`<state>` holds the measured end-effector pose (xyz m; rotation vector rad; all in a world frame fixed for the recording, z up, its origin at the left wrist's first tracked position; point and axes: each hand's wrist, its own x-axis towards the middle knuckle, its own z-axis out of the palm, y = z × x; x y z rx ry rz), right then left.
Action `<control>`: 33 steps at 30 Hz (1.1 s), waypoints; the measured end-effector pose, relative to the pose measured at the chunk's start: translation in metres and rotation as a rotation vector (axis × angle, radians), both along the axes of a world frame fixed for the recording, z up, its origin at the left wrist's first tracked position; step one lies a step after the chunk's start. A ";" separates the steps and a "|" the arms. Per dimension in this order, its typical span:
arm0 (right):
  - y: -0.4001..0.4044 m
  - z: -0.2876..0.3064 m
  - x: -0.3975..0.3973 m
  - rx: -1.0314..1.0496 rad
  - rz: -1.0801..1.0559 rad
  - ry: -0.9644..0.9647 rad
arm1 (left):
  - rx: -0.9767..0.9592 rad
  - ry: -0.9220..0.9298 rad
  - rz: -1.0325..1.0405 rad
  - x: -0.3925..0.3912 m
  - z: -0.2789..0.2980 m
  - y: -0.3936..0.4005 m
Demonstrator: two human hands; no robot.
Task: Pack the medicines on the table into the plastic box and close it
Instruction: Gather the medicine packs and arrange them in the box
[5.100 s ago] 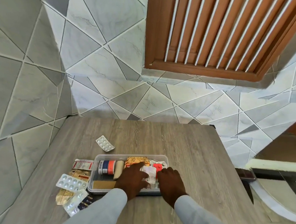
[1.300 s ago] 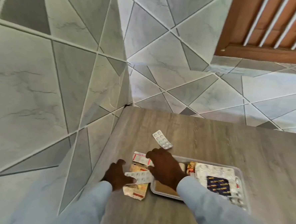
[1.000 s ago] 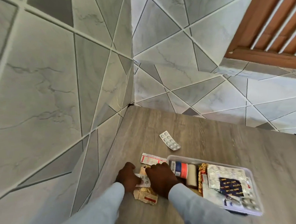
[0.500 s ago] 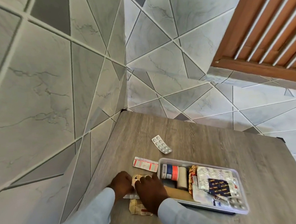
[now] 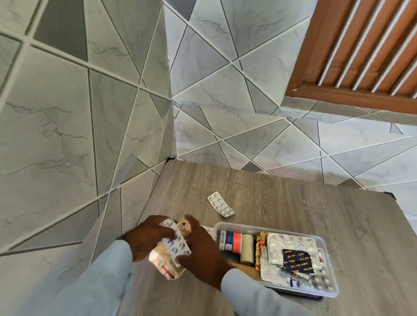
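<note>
Both hands clasp one bundle of medicines just left of the plastic box (image 5: pixel 330 276): the left hand (image 5: pixel 146 238) has its fingers curled over the top of a silver blister strip (image 5: pixel 176 243), and the right hand (image 5: pixel 201 253) curls round the bundle from the box side, thumb under the strip's near end. Beneath the strip, in the same grasp, sits a crumpled tan packet (image 5: pixel 166 264) with a red stripe, its lower end sticking out towards the camera. The bundle looks lifted slightly off the wood, though motion blur makes this hard to judge.

The grey wood-grain table (image 5: pixel 278 192) carries everything and is pushed into a tiled wall corner beyond the box. The box is a clear, shallow, open tray, lying to the right of the hands. Inside it, at the end nearest the hands, lies a white bottle (image 5: pixel 229 239) with a blue and red label, on its side. Towards the far right end of the box are stacked silver blister sheets (image 5: pixel 291 245), with a dark blue foil strip (image 5: pixel 298 262) on top.

Beyond the box, well apart from it, a small blister strip (image 5: pixel 220 204) lies alone on the table. A red and white packet (image 5: pixel 208 229) peeks out between the right hand and the box's left end.
</note>
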<state>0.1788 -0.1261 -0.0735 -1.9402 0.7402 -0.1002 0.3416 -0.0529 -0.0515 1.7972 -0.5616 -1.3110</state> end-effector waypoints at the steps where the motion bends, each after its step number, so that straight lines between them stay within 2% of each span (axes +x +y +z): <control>1: -0.007 0.003 -0.006 0.050 -0.057 -0.043 | -0.018 0.000 -0.035 -0.004 0.009 -0.009; 4: -0.034 0.018 -0.037 -0.023 -0.195 -0.099 | -0.046 -0.001 -0.177 -0.029 0.033 -0.039; 7: -0.060 0.029 -0.076 -0.157 -0.309 0.080 | -0.086 -0.046 -0.321 -0.064 0.043 -0.071; 8: -0.069 0.030 -0.089 -0.129 -0.344 0.127 | -0.101 -0.054 -0.357 -0.075 0.044 -0.083; 12: -0.085 0.021 -0.125 0.387 -0.541 -0.023 | -0.112 -0.135 -0.442 -0.104 0.037 -0.116; 14: -0.088 0.015 -0.135 0.447 -0.635 -0.075 | -0.102 -0.264 -0.464 -0.114 0.030 -0.126; 15: -0.089 0.008 -0.136 0.425 -0.671 -0.086 | -0.096 -0.326 -0.466 -0.117 0.025 -0.128; 18: -0.084 -0.010 -0.134 0.260 -0.760 0.067 | -0.061 -0.511 -0.480 -0.121 0.007 -0.130; 21: -0.076 -0.021 -0.127 0.194 -0.777 0.147 | -0.028 -0.653 -0.516 -0.121 -0.006 -0.123; 25: -0.073 -0.017 -0.124 -0.039 -0.707 0.285 | -0.138 -0.868 -0.414 -0.127 -0.019 -0.097; 29: -0.071 -0.007 -0.122 -0.273 -0.545 0.441 | -0.062 -0.974 -0.729 -0.133 -0.045 -0.066; 33: -0.069 0.001 -0.120 -0.442 -0.416 0.562 | -0.102 -1.114 -0.832 -0.132 -0.043 -0.064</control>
